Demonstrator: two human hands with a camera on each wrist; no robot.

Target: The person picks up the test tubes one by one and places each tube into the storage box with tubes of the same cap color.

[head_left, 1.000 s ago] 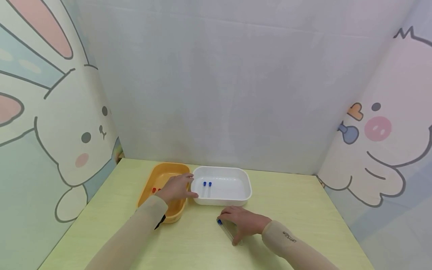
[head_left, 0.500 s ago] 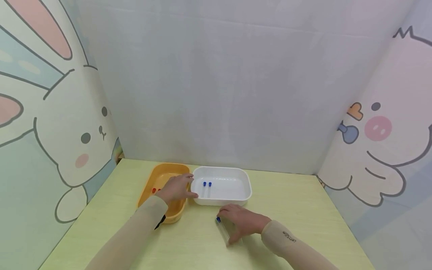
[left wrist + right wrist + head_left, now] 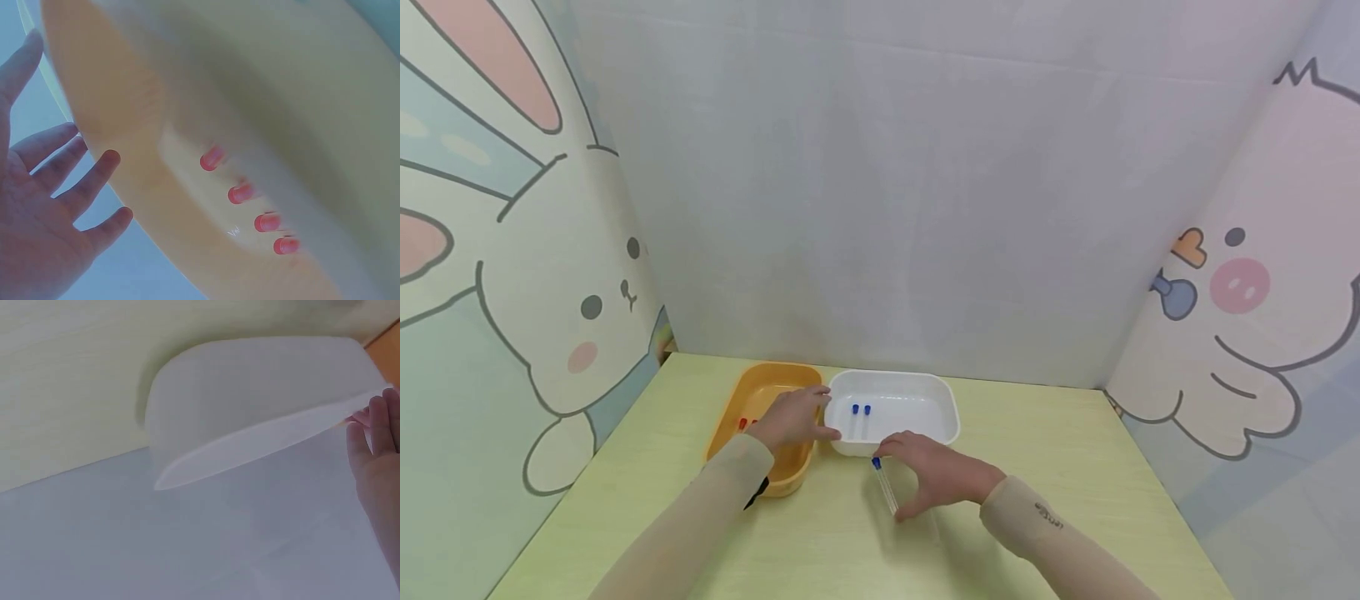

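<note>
My right hand [image 3: 938, 472] pinches a clear test tube [image 3: 886, 487] with a blue cap, thumb at its lower end and fingers near the cap, just in front of the white tray [image 3: 917, 408]. In the right wrist view the tube is out of sight and the fingers overlap the tray's rim. My left hand [image 3: 792, 417], fingers spread and loose, is over the inner edge of the orange tray [image 3: 790, 483], fingertips at the white tray's left rim. Two blue-capped tubes [image 3: 855, 409] lie in the white tray. Several red-capped tubes [image 3: 269, 222] lie in the orange one.
Both trays stand side by side toward the back of the pale yellow table [image 3: 1037, 458]. A light grey cloth backdrop [image 3: 880, 208] rises behind it. Side panels with a cartoon rabbit [image 3: 587, 275] and a pig-nosed figure [image 3: 1262, 333] flank the table.
My right hand has moved the blue-capped test tube away from me and slightly left, toward the white tray, and the tube has turned steeper in view. The left hand has stayed put.
</note>
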